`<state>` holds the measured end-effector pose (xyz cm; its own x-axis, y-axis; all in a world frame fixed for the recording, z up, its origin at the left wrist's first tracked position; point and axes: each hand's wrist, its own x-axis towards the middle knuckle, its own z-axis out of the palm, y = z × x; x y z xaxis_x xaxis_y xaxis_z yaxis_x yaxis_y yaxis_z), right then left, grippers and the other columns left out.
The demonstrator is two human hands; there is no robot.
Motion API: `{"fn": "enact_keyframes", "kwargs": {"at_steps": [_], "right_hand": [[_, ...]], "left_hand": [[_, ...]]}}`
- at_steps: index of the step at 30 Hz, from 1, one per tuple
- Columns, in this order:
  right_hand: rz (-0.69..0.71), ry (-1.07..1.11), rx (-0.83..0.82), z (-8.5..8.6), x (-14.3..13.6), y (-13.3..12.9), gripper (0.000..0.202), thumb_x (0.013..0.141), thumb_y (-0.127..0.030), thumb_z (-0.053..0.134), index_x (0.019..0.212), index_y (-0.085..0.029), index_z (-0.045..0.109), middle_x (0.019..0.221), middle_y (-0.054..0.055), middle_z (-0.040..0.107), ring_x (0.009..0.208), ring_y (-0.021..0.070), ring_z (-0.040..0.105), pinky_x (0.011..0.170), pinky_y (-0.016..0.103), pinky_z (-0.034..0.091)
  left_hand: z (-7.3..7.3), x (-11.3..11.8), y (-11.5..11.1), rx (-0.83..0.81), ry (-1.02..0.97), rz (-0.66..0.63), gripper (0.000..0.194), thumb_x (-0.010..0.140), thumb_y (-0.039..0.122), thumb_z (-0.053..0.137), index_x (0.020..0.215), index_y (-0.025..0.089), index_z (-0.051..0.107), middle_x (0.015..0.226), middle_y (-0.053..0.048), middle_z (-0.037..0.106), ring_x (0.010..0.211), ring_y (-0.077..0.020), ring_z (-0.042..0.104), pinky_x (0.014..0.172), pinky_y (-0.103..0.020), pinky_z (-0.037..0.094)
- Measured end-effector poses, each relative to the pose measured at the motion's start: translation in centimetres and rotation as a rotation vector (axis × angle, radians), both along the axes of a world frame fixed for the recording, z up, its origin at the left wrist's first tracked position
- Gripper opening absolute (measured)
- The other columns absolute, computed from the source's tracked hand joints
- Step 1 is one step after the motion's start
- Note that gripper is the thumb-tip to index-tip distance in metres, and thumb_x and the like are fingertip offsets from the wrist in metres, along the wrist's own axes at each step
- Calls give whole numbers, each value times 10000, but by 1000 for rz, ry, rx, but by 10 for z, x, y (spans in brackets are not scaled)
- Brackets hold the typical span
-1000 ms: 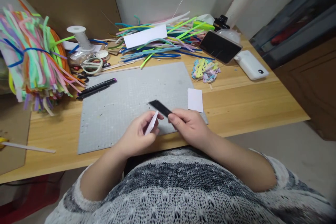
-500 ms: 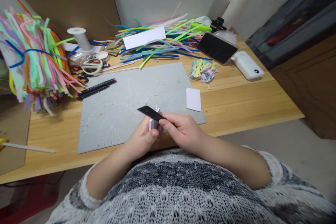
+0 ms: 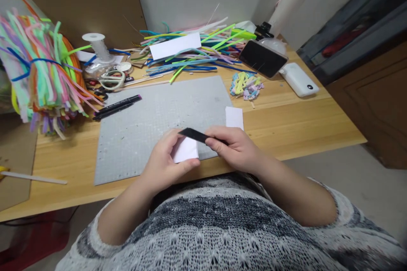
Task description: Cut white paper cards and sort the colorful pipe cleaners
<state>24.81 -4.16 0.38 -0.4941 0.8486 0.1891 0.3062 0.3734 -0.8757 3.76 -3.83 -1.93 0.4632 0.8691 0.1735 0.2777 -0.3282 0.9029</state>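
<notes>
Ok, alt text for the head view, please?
Over a grey cutting mat, the left hand holds a small white paper piece while the right hand holds a flat black strip across it. Colourful pipe cleaners clutter the wooden desk.

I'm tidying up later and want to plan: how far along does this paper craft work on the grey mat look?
Done: a small white paper rectangle lies apart at the edge of the grey cutting mat. In hand: the left hand holds a white paper piece, and the right hand holds a flat black strip over it. Left: the loose coloured pipe cleaners lie untouched, so much likely remains.
</notes>
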Motion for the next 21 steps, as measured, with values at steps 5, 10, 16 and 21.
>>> {"fn": "enact_keyframes", "kwargs": {"at_steps": [5,10,16,21], "right_hand": [[124,-226,96,4,6,1,240,938,-312,433,800,-185,582,709,-2,572,668,110,499,615,246,333],[-212,-289,51,-4,8,5,263,931,-355,438,780,-186,571,690,-5,547,644,115,482,596,252,318],[-6,-71,-48,-8,2,-3,230,927,-327,455,776,-189,560,670,-23,519,636,104,475,597,236,347],[-290,5,-92,-12,-2,-7,288,930,-361,445,702,-189,487,614,-37,437,598,103,438,565,240,338]], "left_hand": [[8,-3,3,56,46,24,559,631,402,795,1124,214,609,1008,-82,629,924,-224,568,825,-388,450],[6,-5,4,81,27,11,571,596,415,814,1099,215,630,1023,-93,649,931,-242,582,824,-408,456],[4,-6,3,16,-57,-3,569,594,455,806,1085,223,636,1014,-88,640,942,-242,572,841,-412,447],[-2,-5,-3,-118,-185,38,646,560,558,786,1094,233,623,1103,-101,614,1017,-269,556,911,-437,416]]}}
